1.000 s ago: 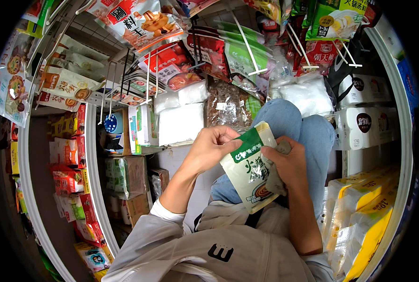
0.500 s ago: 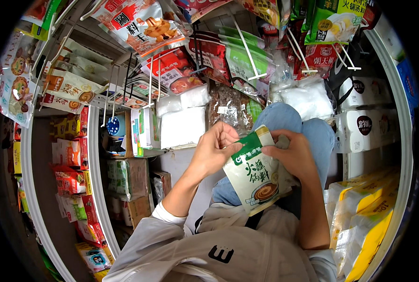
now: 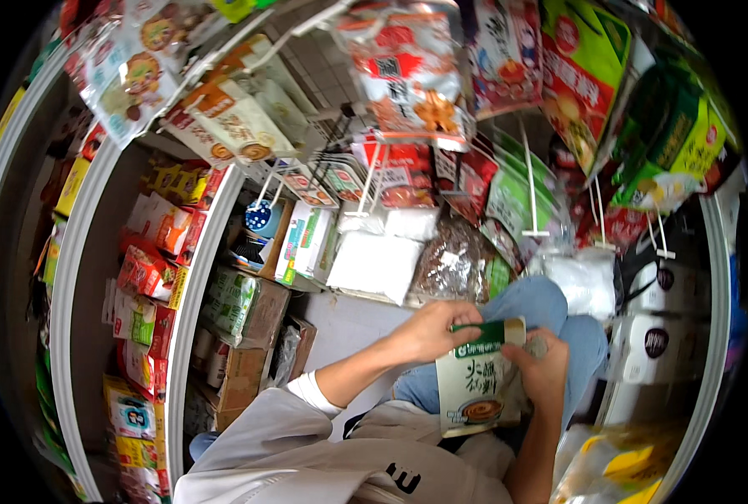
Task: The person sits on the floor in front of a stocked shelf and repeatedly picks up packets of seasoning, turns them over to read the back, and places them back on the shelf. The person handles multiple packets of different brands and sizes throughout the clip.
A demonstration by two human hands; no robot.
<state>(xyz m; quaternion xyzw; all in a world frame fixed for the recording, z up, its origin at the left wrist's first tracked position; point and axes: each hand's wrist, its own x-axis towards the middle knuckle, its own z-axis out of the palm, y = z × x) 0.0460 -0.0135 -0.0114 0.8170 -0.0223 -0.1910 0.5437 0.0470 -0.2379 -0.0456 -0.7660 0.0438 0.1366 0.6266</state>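
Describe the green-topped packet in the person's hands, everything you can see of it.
The packet is a flat, glossy pouch, probably plastic film: a dark green band across the top, a pale body with dark lettering and a picture of a filled bowl near the bottom. It is held roughly upright above the lap, facing the camera. The left hand pinches its top edge; the right hand grips its right side. Whether it is torn open cannot be told.
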